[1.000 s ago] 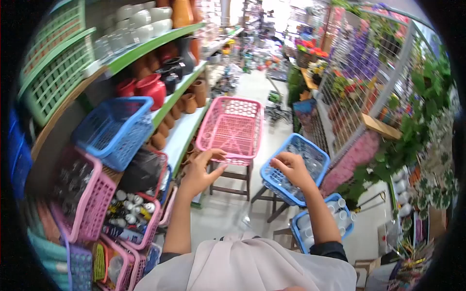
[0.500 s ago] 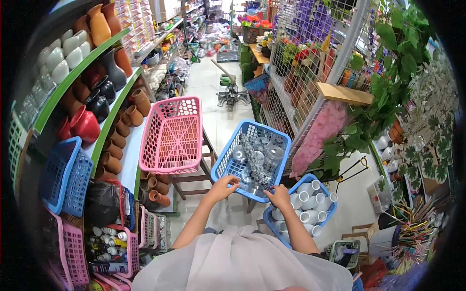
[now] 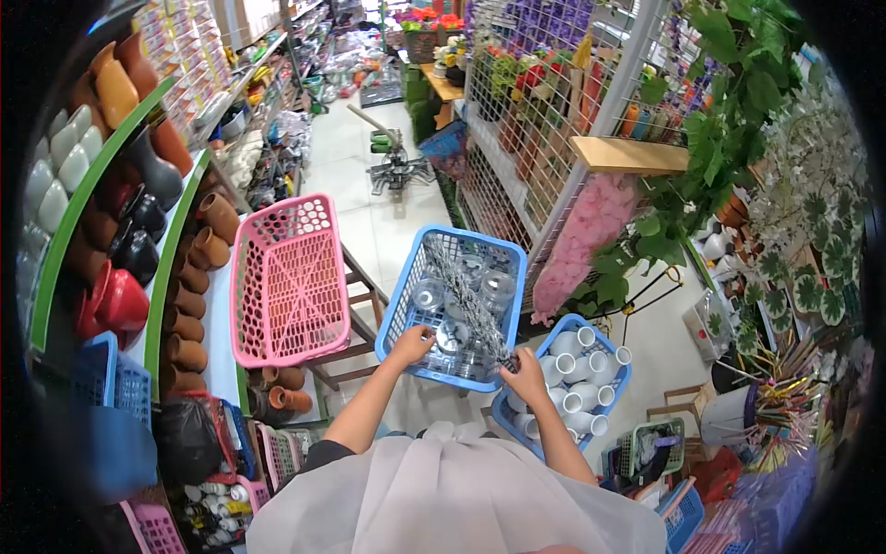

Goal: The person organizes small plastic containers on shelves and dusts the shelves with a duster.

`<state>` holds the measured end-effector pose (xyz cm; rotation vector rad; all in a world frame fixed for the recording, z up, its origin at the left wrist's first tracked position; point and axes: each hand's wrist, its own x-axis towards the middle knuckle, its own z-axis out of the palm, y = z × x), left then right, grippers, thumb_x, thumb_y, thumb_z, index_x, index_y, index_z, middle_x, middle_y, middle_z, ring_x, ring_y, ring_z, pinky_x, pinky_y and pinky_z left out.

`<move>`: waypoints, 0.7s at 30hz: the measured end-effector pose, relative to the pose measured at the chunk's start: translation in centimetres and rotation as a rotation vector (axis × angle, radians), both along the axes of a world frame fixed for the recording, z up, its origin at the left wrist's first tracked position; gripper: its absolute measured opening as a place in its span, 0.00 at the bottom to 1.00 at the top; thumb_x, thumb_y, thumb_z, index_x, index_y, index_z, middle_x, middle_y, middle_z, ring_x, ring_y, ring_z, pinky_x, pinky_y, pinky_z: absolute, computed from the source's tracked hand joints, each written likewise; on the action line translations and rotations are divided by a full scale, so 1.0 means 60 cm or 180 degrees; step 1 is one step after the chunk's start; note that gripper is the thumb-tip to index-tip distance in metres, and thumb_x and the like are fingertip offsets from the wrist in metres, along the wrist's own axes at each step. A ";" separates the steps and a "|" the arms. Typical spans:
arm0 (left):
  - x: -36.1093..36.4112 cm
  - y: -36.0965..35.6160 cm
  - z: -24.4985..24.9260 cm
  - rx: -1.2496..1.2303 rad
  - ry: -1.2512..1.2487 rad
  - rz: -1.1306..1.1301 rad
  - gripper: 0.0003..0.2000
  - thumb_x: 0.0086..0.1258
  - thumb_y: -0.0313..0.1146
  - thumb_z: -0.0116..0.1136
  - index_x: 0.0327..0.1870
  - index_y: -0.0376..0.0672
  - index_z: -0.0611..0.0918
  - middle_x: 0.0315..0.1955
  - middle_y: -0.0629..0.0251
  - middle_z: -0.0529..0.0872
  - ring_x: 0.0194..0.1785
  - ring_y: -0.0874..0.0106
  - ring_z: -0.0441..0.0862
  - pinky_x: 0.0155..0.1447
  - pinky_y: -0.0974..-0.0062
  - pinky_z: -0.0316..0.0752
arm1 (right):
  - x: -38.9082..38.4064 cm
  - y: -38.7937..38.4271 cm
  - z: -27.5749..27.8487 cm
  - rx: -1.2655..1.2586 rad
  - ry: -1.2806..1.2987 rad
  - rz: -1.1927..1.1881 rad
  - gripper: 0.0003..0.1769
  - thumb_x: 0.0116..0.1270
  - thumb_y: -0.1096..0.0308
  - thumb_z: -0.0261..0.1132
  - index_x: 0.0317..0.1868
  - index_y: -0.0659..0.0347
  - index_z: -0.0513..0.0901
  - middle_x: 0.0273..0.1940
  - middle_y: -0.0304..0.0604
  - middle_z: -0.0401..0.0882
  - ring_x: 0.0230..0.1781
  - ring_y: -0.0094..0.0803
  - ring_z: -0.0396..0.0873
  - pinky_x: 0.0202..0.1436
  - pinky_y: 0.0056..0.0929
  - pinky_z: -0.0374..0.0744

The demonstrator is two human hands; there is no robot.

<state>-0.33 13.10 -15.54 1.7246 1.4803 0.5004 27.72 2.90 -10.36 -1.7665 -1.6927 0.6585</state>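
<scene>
A blue plastic basket (image 3: 392,309) in front of me holds several clear glass vessels (image 3: 496,287). Across them lies a long, fluffy grey-and-black duster (image 3: 466,300), slanting from the far left to the near right corner. My right hand (image 3: 524,377) is closed around the duster's near end, at the basket's rim. Over the basket's near left side is my left hand (image 3: 412,345), its fingers loosely bent and thumb apart. It is close to a glass vessel, and I see nothing held in it.
To the left, a pink basket (image 3: 242,305) rests on a wooden stool (image 3: 366,297). Another blue basket (image 3: 616,392) of white vases (image 3: 574,343) stands at right. Shelves with clay pots (image 3: 189,314) line the left; a wire rack (image 3: 544,198) bounds the aisle's right.
My left hand has moved from the rim inward over the glass vessels. The duster's near end is now in my right hand, and its far end has swung left. The view has turned rightward.
</scene>
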 end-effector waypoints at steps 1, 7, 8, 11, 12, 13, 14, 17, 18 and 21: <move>0.003 0.014 -0.031 0.0012 0.0085 0.0111 0.17 0.63 0.40 0.62 0.47 0.37 0.83 0.39 0.56 0.87 0.45 0.63 0.84 0.49 0.67 0.78 | 0.008 -0.018 0.016 0.0239 0.0249 0.0049 0.20 0.51 0.64 0.71 0.37 0.66 0.73 0.36 0.51 0.70 0.37 0.46 0.73 0.41 0.38 0.73; 0.027 0.074 -0.153 -0.0531 -0.0166 0.0521 0.29 0.51 0.41 0.68 0.53 0.33 0.79 0.42 0.46 0.85 0.47 0.59 0.84 0.53 0.67 0.77 | 0.065 -0.112 0.016 -0.0064 0.0899 -0.0806 0.21 0.51 0.71 0.70 0.44 0.65 0.73 0.29 0.48 0.76 0.29 0.36 0.77 0.36 0.32 0.75; 0.036 0.075 -0.153 -0.0567 -0.0123 0.0527 0.32 0.49 0.43 0.70 0.54 0.33 0.78 0.44 0.46 0.84 0.48 0.58 0.83 0.54 0.66 0.76 | 0.071 -0.128 0.014 -0.0093 0.0804 -0.0726 0.22 0.52 0.70 0.71 0.47 0.66 0.75 0.33 0.46 0.79 0.32 0.33 0.78 0.39 0.31 0.76; 0.049 0.097 -0.211 -0.0793 0.0106 0.0475 0.44 0.39 0.51 0.75 0.59 0.33 0.74 0.52 0.44 0.80 0.55 0.55 0.80 0.57 0.64 0.74 | 0.084 -0.165 -0.016 -0.0086 0.0790 -0.0830 0.25 0.55 0.69 0.72 0.53 0.66 0.78 0.39 0.48 0.83 0.38 0.31 0.80 0.44 0.31 0.77; 0.057 0.099 -0.187 -0.1038 0.0317 0.0546 0.49 0.31 0.51 0.78 0.59 0.31 0.74 0.56 0.47 0.78 0.59 0.57 0.77 0.63 0.65 0.72 | 0.088 -0.176 -0.025 -0.0229 0.0688 -0.0876 0.23 0.56 0.68 0.72 0.52 0.66 0.78 0.39 0.48 0.83 0.37 0.31 0.80 0.44 0.31 0.77; 0.064 0.097 -0.185 -0.1034 0.0337 0.0458 0.49 0.31 0.51 0.78 0.59 0.31 0.74 0.56 0.47 0.78 0.59 0.57 0.77 0.63 0.65 0.72 | 0.087 -0.185 -0.021 -0.0376 0.0592 -0.0916 0.22 0.56 0.67 0.71 0.51 0.67 0.79 0.38 0.49 0.83 0.37 0.31 0.80 0.43 0.32 0.77; 0.069 0.095 -0.182 -0.1035 0.0490 0.0573 0.49 0.31 0.52 0.79 0.59 0.31 0.74 0.57 0.46 0.77 0.59 0.56 0.76 0.63 0.65 0.72 | 0.087 -0.194 -0.016 -0.0315 0.0527 -0.0966 0.22 0.57 0.66 0.71 0.50 0.67 0.79 0.37 0.49 0.84 0.36 0.30 0.80 0.42 0.32 0.77; 0.084 0.103 -0.177 -0.1141 0.0991 0.0456 0.54 0.35 0.60 0.77 0.64 0.34 0.68 0.64 0.40 0.67 0.66 0.48 0.67 0.68 0.60 0.66 | 0.084 -0.211 0.003 -0.0492 0.0777 -0.1149 0.26 0.54 0.65 0.71 0.52 0.67 0.78 0.42 0.58 0.83 0.42 0.48 0.83 0.46 0.37 0.78; 0.086 0.099 -0.171 -0.1276 0.0956 0.0518 0.56 0.35 0.60 0.77 0.66 0.35 0.66 0.66 0.39 0.63 0.69 0.46 0.62 0.70 0.57 0.63 | 0.085 -0.215 -0.006 -0.0480 0.0788 -0.1173 0.26 0.54 0.65 0.71 0.52 0.67 0.78 0.42 0.58 0.83 0.42 0.48 0.83 0.46 0.37 0.78; 0.096 0.095 -0.153 -0.1520 0.0831 0.0616 0.61 0.34 0.59 0.78 0.71 0.38 0.59 0.69 0.39 0.56 0.73 0.43 0.52 0.72 0.52 0.57 | 0.087 -0.220 -0.027 -0.0393 0.0732 -0.1299 0.25 0.54 0.65 0.71 0.50 0.68 0.79 0.41 0.59 0.83 0.42 0.48 0.83 0.47 0.38 0.77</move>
